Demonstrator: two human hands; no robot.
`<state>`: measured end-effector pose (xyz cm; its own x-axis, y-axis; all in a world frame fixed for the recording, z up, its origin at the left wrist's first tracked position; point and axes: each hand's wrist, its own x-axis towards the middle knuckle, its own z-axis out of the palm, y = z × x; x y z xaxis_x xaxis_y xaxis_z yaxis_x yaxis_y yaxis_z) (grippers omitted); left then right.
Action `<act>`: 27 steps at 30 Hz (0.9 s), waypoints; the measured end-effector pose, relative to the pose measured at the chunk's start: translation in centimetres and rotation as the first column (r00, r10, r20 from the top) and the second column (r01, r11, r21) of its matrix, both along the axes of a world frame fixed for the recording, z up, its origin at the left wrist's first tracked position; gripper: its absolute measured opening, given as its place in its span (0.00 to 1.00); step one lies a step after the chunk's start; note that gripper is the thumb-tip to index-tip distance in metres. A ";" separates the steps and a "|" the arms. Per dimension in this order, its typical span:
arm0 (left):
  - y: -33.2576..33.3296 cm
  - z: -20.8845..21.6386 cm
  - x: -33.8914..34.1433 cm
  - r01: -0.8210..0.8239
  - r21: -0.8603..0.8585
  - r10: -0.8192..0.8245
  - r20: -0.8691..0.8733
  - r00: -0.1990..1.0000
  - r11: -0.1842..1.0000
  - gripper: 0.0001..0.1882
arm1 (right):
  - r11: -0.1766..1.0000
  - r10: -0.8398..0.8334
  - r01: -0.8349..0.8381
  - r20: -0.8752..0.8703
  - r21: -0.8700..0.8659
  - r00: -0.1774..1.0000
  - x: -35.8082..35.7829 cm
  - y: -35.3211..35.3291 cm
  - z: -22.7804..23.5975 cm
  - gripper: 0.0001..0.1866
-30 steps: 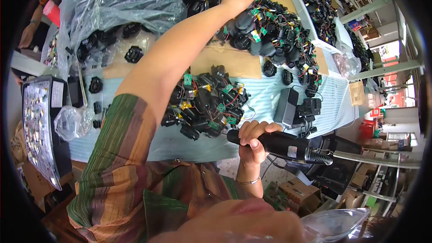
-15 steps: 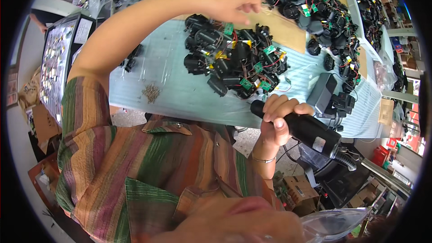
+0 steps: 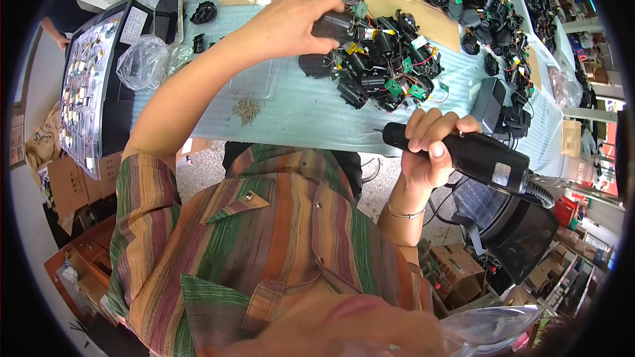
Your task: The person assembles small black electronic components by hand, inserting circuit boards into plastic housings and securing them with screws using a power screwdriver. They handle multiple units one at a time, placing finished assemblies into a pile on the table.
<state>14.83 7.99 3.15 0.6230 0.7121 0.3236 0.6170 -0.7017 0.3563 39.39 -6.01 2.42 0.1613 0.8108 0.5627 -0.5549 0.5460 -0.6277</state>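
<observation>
Far beyond the right fingers, a long container with a white wall (image 3: pixel 527 23) holds many dark assemblies. To the left of the left fingers, a shallow black tray (image 3: pixel 118 116) stands tilted, with many small pale parts behind its transparent face. Below the right fingers, a brown cardboard box (image 3: pixel 456 261) is on the floor; its content I cannot tell.

Under both hands extends a table covered with pale blue sheet (image 3: pixel 297 116). Behind the right fingers is a black chair (image 3: pixel 529 238). Just beside the left fingers, toward the right, lies a heap of black plastic assemblies with green boards and thin wires (image 3: pixel 383 59). Nearer the body than the left fingers is a small pile of brownish screws (image 3: pixel 247 111).

The right hand (image 3: pixel 430 145) is wrapped around a black cylindrical electric screwdriver (image 3: pixel 493 162), whose thin bit points left. The left hand (image 3: pixel 291 23) is grasping a black rounded plastic housing (image 3: pixel 332 28) between thumb and fingers, at the left edge of the heap.

Half a second before, the left fingers were loose and without a piece above the heap; the right hand has kept its grip.
</observation>
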 end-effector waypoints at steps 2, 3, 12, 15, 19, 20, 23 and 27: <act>-1.4 1.1 -1.1 -0.034 -0.070 0.042 0.122 0.992 0.997 0.25 | 1.000 -0.005 0.005 0.004 0.014 1.000 0.0 -0.3 0.2 0.23; -2.8 2.0 -1.7 -0.045 -0.104 0.063 0.173 0.983 0.994 0.26 | 1.000 -0.010 0.010 0.002 0.029 1.000 0.2 -0.4 0.2 0.23; -16.8 -5.3 -2.6 -0.243 0.082 0.239 0.053 0.970 0.967 0.25 | 0.996 0.084 -0.084 -0.015 -0.010 0.996 -3.1 0.8 1.9 0.25; -17.7 -7.4 -1.9 -0.355 0.121 0.345 0.097 0.934 0.927 0.25 | 0.991 0.132 -0.132 -0.011 0.003 0.991 -5.8 1.5 1.5 0.28; -19.8 -7.8 -3.7 -0.363 0.179 0.321 0.228 0.919 0.914 0.24 | 0.990 0.143 -0.143 0.044 -0.024 0.989 -11.0 2.0 0.0 0.28; -20.3 -8.3 -4.6 -0.362 0.203 0.321 0.210 0.924 0.910 0.21 | 0.983 0.183 -0.182 0.070 -0.017 0.981 -12.0 2.3 -0.6 0.28; -21.3 -9.0 -6.7 -0.404 0.211 0.366 0.198 0.909 0.890 0.13 | 0.983 0.183 -0.183 0.110 -0.009 0.977 -14.7 2.4 -2.5 0.28; -21.2 -9.3 -8.3 -0.515 0.150 0.477 0.230 0.848 0.844 0.17 | 0.980 0.201 -0.200 0.162 -0.020 0.966 -16.0 2.5 -3.5 0.27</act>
